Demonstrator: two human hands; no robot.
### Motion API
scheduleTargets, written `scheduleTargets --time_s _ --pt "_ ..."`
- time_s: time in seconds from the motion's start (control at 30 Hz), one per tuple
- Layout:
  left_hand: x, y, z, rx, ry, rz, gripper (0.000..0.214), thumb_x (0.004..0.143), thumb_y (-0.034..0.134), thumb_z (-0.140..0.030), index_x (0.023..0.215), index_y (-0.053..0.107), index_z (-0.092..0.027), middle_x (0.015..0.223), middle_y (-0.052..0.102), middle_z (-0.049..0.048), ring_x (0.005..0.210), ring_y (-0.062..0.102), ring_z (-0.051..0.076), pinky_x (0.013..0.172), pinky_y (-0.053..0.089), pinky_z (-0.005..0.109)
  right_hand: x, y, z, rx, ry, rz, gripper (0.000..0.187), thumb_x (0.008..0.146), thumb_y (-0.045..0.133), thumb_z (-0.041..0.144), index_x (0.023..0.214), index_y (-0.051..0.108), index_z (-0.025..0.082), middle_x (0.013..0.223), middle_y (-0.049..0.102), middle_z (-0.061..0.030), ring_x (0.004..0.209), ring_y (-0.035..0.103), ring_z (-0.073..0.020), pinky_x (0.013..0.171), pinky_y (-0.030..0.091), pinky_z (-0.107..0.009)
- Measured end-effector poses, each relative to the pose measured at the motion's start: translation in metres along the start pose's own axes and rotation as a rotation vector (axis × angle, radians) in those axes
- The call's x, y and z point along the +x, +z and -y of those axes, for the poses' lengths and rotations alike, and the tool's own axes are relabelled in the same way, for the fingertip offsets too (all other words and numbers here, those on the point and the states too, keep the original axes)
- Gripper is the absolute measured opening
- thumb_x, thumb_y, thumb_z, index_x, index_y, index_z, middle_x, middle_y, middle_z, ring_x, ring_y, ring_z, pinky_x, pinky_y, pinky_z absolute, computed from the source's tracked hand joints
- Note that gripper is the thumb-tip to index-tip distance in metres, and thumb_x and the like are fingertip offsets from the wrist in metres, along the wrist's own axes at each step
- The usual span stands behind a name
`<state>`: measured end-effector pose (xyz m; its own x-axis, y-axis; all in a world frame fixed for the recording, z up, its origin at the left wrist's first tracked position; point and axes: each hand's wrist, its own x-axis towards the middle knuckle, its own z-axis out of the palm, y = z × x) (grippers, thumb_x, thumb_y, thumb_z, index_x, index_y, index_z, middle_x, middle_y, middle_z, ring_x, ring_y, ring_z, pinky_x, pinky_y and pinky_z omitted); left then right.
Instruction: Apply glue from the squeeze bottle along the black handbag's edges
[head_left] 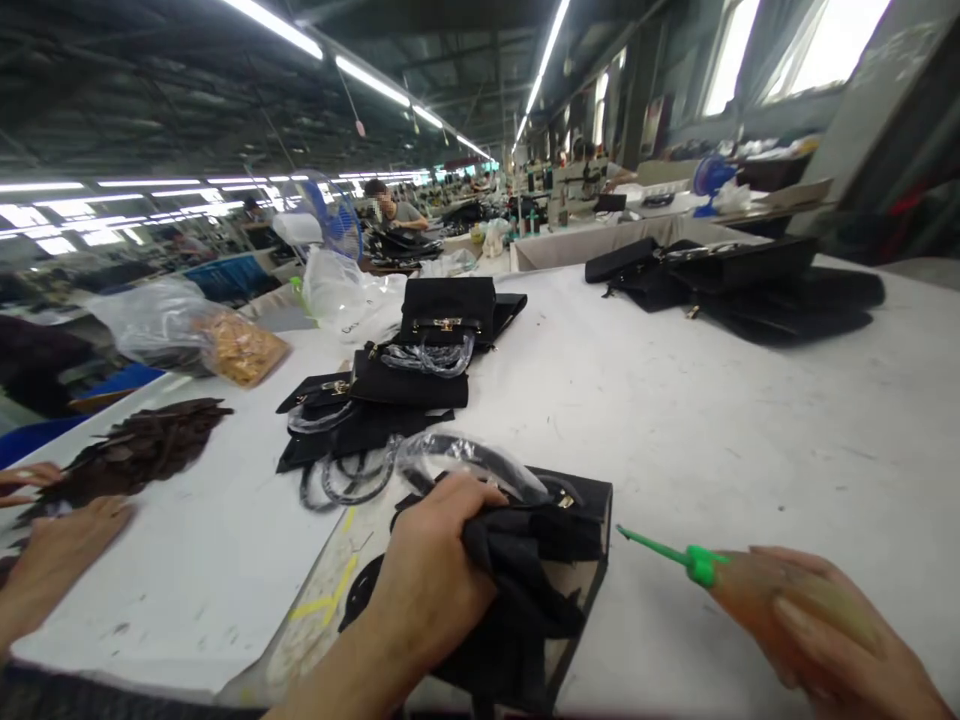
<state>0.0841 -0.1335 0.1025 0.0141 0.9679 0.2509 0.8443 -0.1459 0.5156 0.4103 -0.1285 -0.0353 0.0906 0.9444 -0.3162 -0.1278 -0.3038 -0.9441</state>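
Near us on the white table (712, 420), our left hand (439, 570) is clenched on the bunched soft fabric of the black handbag (577, 500). It seems light and floppy, best gripped by its stiffer body, not the slick plastic-wrapped handle (480, 460). Our right hand (817, 625) is curled round a green tool (660, 548), hiding its grip, and the bag's near end is cut off.

Bare white tabletop (712, 420) lies open on the right; stacked black handbags (420, 385) crowd the middle beyond the held handbag (581, 500), brown leather pieces (150, 445) the left.
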Motion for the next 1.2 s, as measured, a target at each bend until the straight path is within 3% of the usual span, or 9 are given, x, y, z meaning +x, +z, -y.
scheduleTargets --time_s 0.17,0.43,0.63,0.9,1.2 --pt "-0.018 0.005 -0.002 0.015 0.002 0.006 0.028 0.066 0.059 -0.007 0.085 0.072 -0.022 0.084 0.075 0.0025 0.079 0.07 0.021 0.071 0.057 0.031 -0.013 0.015 0.008 -0.095 -0.013 0.011 0.048 0.07 0.077 0.051 0.107 0.061 0.025 0.08 0.066 -0.0026 0.058 0.052 -0.0185 0.042 0.043 -0.027" --pt "-0.035 0.015 0.006 -0.007 0.032 0.071 0.031 0.069 0.054 -0.009 0.089 0.073 -0.024 0.089 0.075 0.0002 0.079 0.07 0.018 0.066 0.057 0.026 -0.029 0.028 0.02 -0.254 0.015 0.128 0.047 0.072 0.073 0.051 0.108 0.056 0.025 0.076 0.065 0.0016 0.065 0.056 -0.0196 0.053 0.043 -0.027" --pt "-0.038 0.016 0.008 0.028 0.063 0.068 0.028 0.07 0.056 -0.011 0.089 0.073 -0.023 0.081 0.071 0.0 0.074 0.068 0.017 0.06 0.056 0.024 -0.036 0.032 0.023 -0.417 -0.074 0.121 0.039 0.074 0.07 0.046 0.106 0.058 0.028 0.081 0.068 0.0029 0.072 0.063 -0.0214 0.062 0.048 -0.029" --pt "-0.035 0.014 0.004 0.005 0.107 0.034 0.03 0.068 0.055 -0.01 0.088 0.073 -0.024 0.079 0.07 -0.001 0.072 0.068 0.015 0.061 0.055 0.021 -0.034 0.022 0.03 -0.591 -0.261 0.307 0.032 0.082 0.068 0.042 0.11 0.058 0.028 0.095 0.069 0.0015 0.08 0.067 -0.0201 0.069 0.053 -0.029" --pt "-0.035 0.012 0.004 0.022 0.125 0.037 0.032 0.068 0.055 -0.008 0.089 0.074 -0.025 0.084 0.071 -0.0019 0.077 0.067 0.015 0.067 0.054 0.021 -0.026 0.026 0.038 -0.597 -0.223 0.355 0.036 0.083 0.069 0.044 0.111 0.056 0.026 0.091 0.07 -0.0006 0.076 0.068 -0.0214 0.065 0.054 -0.031"
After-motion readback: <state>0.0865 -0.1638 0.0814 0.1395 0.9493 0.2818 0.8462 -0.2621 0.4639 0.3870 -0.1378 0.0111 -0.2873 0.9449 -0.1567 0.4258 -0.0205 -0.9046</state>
